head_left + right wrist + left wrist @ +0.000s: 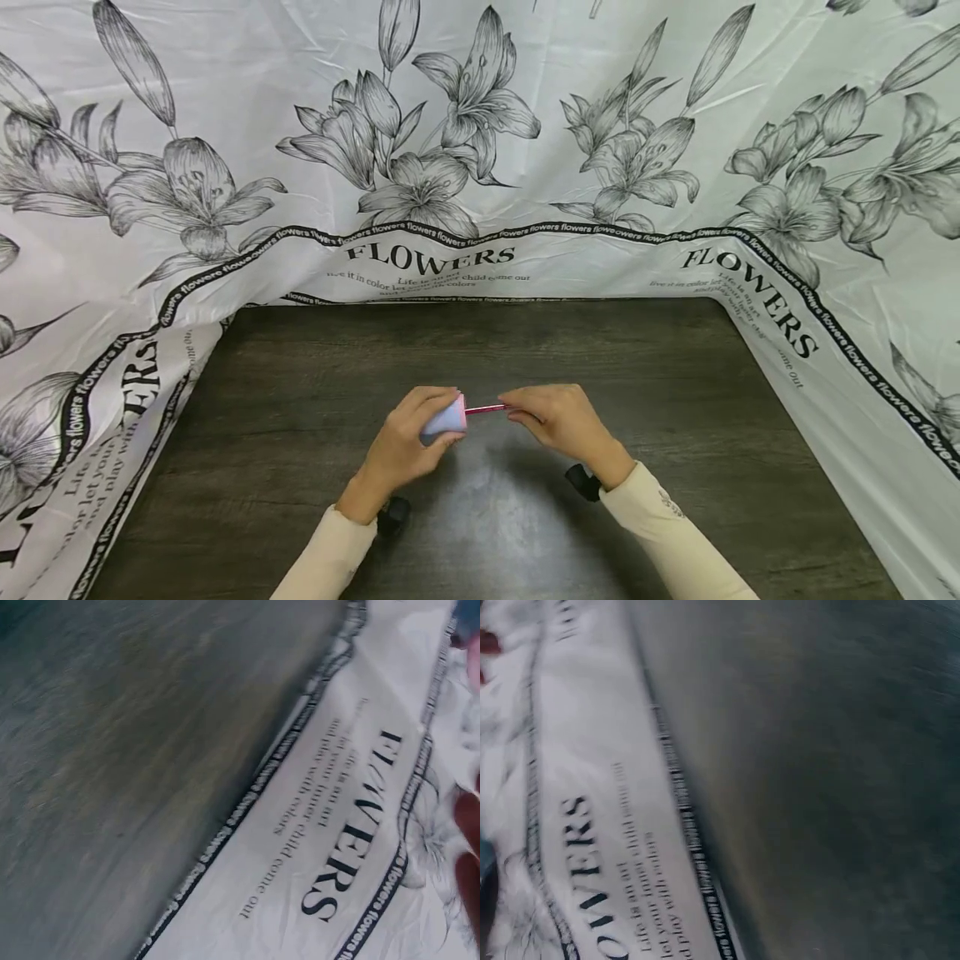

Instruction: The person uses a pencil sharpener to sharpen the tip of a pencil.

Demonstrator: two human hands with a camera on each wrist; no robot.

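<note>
Over the dark wood-grained bench [300,400], the person's left hand [403,440] curls its fingers and thumb round a small pale-blue holder [446,418] with a pink end, gripping it from either side. From that pink end a slim, shiny red stick [486,409] runs across to the right hand [561,419], whose fingers and thumb pinch its far end. The stick's near end meets the holder, though from here I can't tell whether it goes inside or only touches. Both things sit between the hands, near the middle of the bench. The person wears cream sleeves [675,533], and a small black device [582,482] hangs under each wrist. White cloth [607,50] printed with grey lilies and the word FLOWERS surrounds the back and sides of the bench.
</note>
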